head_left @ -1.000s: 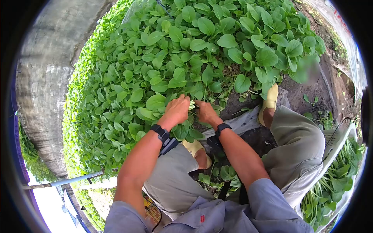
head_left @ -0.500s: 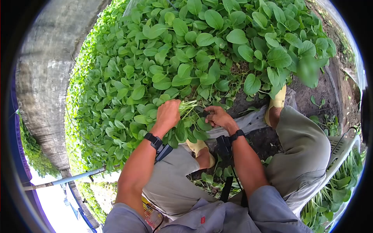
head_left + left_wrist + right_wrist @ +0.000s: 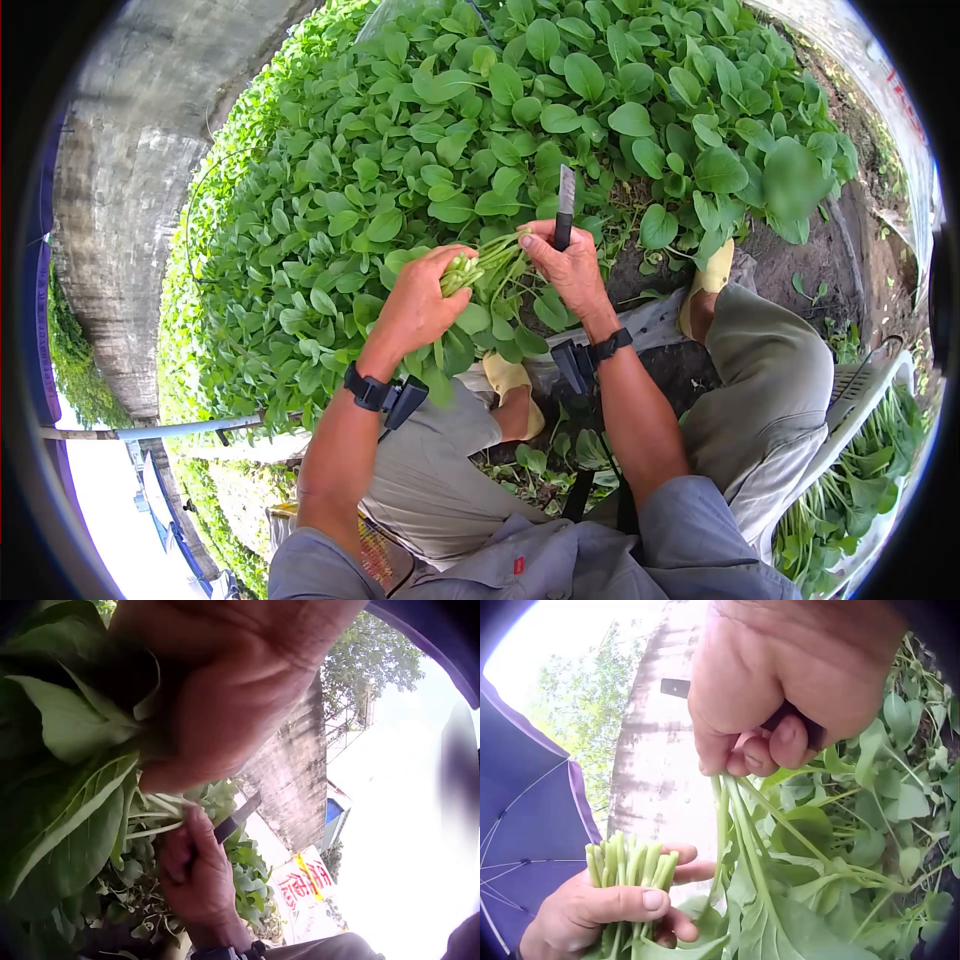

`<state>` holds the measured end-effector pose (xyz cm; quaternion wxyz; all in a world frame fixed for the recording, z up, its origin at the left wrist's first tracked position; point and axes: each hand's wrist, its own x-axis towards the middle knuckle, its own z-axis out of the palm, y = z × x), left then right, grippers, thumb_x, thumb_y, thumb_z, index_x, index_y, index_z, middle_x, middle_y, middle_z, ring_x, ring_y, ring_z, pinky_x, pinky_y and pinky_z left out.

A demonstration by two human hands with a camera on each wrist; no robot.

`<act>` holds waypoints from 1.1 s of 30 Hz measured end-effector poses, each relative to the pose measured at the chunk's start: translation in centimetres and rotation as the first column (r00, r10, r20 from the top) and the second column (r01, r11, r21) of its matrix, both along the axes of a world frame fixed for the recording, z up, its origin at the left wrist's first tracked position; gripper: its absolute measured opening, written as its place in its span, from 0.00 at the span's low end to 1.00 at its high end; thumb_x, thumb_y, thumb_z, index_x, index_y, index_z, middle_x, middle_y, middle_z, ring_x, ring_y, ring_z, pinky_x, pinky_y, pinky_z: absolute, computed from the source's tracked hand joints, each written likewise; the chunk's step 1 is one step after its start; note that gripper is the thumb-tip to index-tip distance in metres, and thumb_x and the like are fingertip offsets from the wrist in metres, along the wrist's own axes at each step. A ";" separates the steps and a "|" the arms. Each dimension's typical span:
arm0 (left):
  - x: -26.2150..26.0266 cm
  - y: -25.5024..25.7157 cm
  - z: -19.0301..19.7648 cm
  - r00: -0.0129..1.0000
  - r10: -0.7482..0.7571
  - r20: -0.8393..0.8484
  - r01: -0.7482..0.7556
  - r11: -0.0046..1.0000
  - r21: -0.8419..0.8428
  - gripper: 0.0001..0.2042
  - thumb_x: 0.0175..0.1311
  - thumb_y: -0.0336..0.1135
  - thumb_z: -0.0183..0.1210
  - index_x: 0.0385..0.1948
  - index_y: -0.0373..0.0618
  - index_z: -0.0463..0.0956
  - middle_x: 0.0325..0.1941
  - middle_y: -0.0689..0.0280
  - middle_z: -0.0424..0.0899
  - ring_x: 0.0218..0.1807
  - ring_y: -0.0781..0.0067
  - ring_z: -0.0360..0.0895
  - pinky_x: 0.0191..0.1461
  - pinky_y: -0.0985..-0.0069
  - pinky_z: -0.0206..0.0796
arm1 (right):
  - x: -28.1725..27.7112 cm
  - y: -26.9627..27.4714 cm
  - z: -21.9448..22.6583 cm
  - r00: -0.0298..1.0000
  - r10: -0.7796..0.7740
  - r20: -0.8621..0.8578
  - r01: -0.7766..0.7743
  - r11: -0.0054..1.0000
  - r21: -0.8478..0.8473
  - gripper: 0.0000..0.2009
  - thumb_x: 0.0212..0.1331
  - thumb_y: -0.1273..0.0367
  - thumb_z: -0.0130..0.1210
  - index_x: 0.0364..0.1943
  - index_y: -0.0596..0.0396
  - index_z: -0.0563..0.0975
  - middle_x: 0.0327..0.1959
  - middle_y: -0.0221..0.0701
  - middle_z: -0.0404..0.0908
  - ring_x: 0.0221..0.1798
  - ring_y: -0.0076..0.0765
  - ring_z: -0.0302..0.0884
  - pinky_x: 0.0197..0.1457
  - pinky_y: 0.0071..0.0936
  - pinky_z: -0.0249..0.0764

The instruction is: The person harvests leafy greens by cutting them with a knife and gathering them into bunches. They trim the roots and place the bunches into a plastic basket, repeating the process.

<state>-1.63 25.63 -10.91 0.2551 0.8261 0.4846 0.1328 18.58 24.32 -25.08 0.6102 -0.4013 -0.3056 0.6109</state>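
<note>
My left hand (image 3: 418,302) grips a bunch of leafy greens (image 3: 636,862), its pale cut stem ends sticking up above the thumb. The bunch's broad leaves (image 3: 82,817) hang below that hand. Opposite it, my right hand (image 3: 574,268) keeps a knife (image 3: 566,198) in its curled fingers, dark handle in the palm and blade pointing up and away. Between thumb and fingertips the same hand pinches a few long green stems (image 3: 742,817), whose leaves droop underneath. The two hands are a short way apart, over the near edge of the planted bed.
Dense leafy plants (image 3: 400,150) fill the bed ahead. A concrete wall (image 3: 125,200) runs along the left. Yellow shoes (image 3: 712,270) stand on soil and plastic sheeting beside the bed. At the right, cut greens (image 3: 860,470) are piled by a pale plastic chair (image 3: 850,400).
Both hands have risen from down among the plants, and the left has moved left with the bunch. The knife, mostly hidden before, now points upward, and stems are pinched in the right hand.
</note>
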 end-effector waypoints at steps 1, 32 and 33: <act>0.7 -0.9 2.0 0.997 0.081 -0.007 -0.082 0.995 -0.057 0.19 0.58 0.25 0.63 0.54 0.37 0.80 0.50 0.59 0.88 0.48 0.63 0.86 0.57 0.71 0.75 | 0.9 -0.1 2.0 0.990 -0.079 0.112 0.066 0.991 0.118 0.11 0.64 0.66 0.69 0.43 0.60 0.86 0.27 0.22 0.81 0.27 0.15 0.71 0.29 0.19 0.67; -0.7 -1.5 -14.5 0.754 -0.189 -0.629 -0.177 0.864 -0.472 0.23 0.50 0.28 0.66 0.50 0.27 0.78 0.54 0.35 0.83 0.59 0.39 0.81 0.62 0.56 0.75 | -3.7 -3.8 -15.8 0.518 0.335 0.787 -0.274 0.937 -0.218 0.17 0.55 0.70 0.58 0.48 0.59 0.86 0.44 0.58 0.85 0.51 0.68 0.83 0.58 0.53 0.78; -1.0 -1.8 -14.7 0.766 -0.153 -0.624 -0.177 0.884 -0.434 0.19 0.50 0.27 0.66 0.45 0.26 0.80 0.50 0.35 0.84 0.56 0.37 0.83 0.60 0.56 0.76 | -4.1 -3.9 -16.2 0.509 0.313 0.802 -0.251 0.945 -0.210 0.17 0.55 0.70 0.57 0.49 0.58 0.86 0.43 0.59 0.85 0.50 0.68 0.83 0.57 0.53 0.78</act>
